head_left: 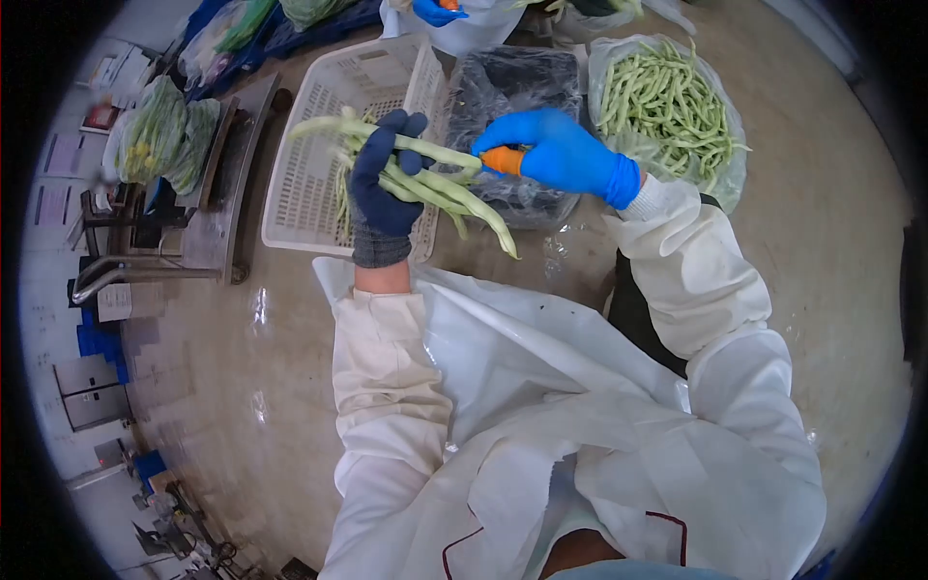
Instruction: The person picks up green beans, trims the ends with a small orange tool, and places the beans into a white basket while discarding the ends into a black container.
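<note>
Several long green beans [467,200] are gripped in my left hand [385,184], which wears a dark blue glove and is above the right side of a white plastic crate [280,208]. My right hand [559,155], in a bright blue glove, is closed on a small orange tool [503,160], whose end meets the tip of one bean. Beneath my right hand is a dark crate lined with clear plastic [517,82]. More beans lie inside the white crate, partly hidden by my left hand.
A clear bag full of green beans [667,106] stands on the right. At the left is a metal cart [217,227] beside bagged green vegetables [164,135]. Another person's blue-gloved hand [440,12] shows at the top, near blue crates [319,31].
</note>
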Available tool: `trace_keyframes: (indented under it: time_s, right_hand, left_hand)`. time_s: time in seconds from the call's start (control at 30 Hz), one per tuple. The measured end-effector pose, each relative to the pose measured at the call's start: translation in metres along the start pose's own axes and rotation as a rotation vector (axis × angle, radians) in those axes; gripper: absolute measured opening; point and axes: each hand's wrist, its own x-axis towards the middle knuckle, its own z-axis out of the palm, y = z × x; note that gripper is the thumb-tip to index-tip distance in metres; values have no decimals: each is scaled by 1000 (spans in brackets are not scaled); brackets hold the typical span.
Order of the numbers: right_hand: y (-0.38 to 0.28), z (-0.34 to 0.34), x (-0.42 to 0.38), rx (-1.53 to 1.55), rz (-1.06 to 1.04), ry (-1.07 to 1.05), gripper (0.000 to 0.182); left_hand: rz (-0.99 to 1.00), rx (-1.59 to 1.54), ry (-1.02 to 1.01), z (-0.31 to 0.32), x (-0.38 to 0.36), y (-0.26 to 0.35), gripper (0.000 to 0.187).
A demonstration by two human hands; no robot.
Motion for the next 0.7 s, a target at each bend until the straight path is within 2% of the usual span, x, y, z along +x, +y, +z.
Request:
trace_keyframes:
  time_s: [0.13,0.17,0.2,0.27,0.37,0.47,0.5,0.6,0.67,0.7]
  right_hand:
    - [7,2,0,-285,-52,147,17]
    - [17,0,0,-320,-14,218,17]
    - [34,-7,0,-353,23,289,18]
    - [48,-15,-5,-368,109,370,20]
    - [50,-20,-6,-358,236,385,22]
    - [52,-15,-6,-286,239,298,24]
    - [50,-12,-6,-210,247,269,25]
    - [40,3,-4,9,311,164,28]
    - [34,12,1,147,372,78,30]
    - [35,17,3,142,337,42,33]
  left_hand:
    - [-45,261,39,0,1,2,41]
    - [24,292,111,-3,2,12,41]
    - [49,179,222,-7,4,25,37]
    - [248,311,652,-58,8,58,32]
    - [429,346,938,-85,-2,74,28]
    - [242,198,741,-91,1,60,26]
    - [189,184,764,-79,6,53,26]
    - [210,67,547,-41,11,25,25]
    - [181,138,477,-32,13,14,25]
    - [161,150,455,-26,14,13,25]
